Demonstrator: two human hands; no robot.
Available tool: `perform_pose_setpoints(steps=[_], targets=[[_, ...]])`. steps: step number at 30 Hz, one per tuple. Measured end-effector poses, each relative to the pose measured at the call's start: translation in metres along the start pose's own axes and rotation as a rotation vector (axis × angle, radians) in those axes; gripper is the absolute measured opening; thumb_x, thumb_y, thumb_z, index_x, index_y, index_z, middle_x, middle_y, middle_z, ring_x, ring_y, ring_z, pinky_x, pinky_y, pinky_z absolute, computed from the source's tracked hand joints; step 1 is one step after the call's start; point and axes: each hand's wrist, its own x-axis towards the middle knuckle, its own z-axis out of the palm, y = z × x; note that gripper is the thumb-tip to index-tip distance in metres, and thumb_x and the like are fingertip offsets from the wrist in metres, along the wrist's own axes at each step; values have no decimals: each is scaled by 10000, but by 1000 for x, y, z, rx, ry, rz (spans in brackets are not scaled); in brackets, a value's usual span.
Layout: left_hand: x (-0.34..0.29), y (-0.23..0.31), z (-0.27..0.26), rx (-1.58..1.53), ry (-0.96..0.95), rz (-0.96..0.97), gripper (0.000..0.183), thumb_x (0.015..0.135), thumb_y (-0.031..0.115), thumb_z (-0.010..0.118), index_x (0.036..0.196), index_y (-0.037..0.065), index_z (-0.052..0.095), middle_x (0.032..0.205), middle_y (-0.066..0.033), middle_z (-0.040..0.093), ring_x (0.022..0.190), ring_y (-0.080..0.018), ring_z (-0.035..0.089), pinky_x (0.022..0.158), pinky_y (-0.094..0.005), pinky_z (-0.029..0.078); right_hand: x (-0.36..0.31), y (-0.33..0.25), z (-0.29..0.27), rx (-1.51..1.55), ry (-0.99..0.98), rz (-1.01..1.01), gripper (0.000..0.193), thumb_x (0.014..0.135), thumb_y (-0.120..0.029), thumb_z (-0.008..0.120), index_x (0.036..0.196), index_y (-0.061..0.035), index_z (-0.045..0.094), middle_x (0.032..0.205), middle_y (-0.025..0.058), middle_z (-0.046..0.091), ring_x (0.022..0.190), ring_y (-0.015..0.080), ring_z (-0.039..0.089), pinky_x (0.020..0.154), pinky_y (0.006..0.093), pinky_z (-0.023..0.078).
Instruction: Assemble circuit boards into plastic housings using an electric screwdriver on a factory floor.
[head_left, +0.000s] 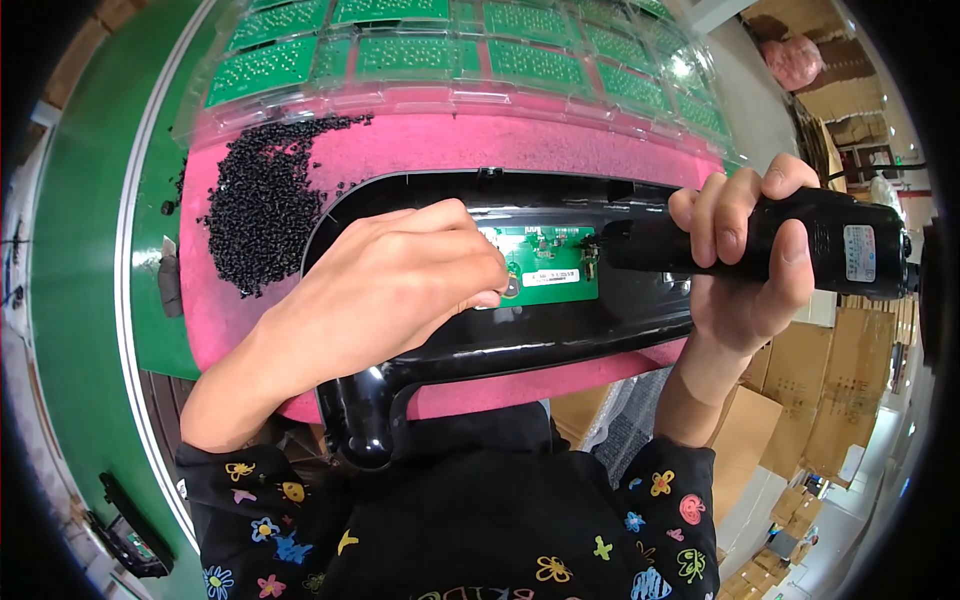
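A long black plastic housing point(470, 355) with a rounded left end lies hollow side up on a pink mat point(460, 140). Inside it sits a green circuit board point(540, 292) with a white label. My left hand point(420, 255) is bent over the board's left end, fingers closed in a pinch; what they hold, if anything, is hidden. In my right hand point(745, 240) is a black electric screwdriver point(650, 247), fingers wrapped around its body. It lies nearly level, its tip end pointing left at the board's right edge. Whether the tip touches a screw is unclear.
A heap of small black screws point(265, 205) lies on the mat's left side. Behind, clear plastic trays point(450, 100) hold several green circuit boards. Another dark housing part point(130, 530) rests at the lower left. Cardboard boxes point(850, 370) stand at the right.
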Motion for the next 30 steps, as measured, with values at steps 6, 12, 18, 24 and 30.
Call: perform_pose_setpoints(steps=[6, 12, 18, 24, 30], targets=[[-1, -3, 0, 54, -115, -66, 138, 757, 90, 723, 825, 24, 623, 901, -54, 697, 776, -240, 633, 659, -331, 545, 8, 4, 3, 54, -60, 41, 313, 887, -275, 591, 1052, -50, 451, 635, 54, 478, 520, 139, 432, 535, 286, 383], [2, 0, -5, 58, -195, -165, 104, 793, 68, 693, 835, 5, 622, 957, -85, 712, 788, -274, 679, 638, -348, 547, 13, 8, 3, -25, -79, 141, 288, 908, -307, 551, 1071, -86, 465, 662, -3, 441, 557, 110, 397, 645, 302, 357], [1, 0, -4, 54, -178, -204, 105, 811, 90, 690, 840, 0, 643, 940, -98, 714, 776, -293, 689, 643, -356, 552, 9, 8, 18, -136, -58, 76, 307, 909, -267, 549, 1125, -63, 472, 670, 3, 454, 559, 120, 428, 644, 315, 379], [-4, -8, -2, -16, -110, -124, 136, 796, 128, 728, 876, 24, 692, 903, -107, 718, 784, -280, 695, 675, -354, 557, -3, -11, 33, 249, -126, -57, 303, 895, -286, 600, 1097, -97, 476, 678, -13, 492, 548, 104, 453, 632, 296, 359], [0, -4, -6, -198, -2, -152, 190, 726, 85, 781, 879, 3, 704, 820, -119, 707, 761, -273, 682, 661, -347, 548, -8, -22, 55, 325, -202, -168, 377, 855, -315, 674, 1075, -118, 441, 682, -34, 532, 541, 79, 499, 644, 279, 387]])
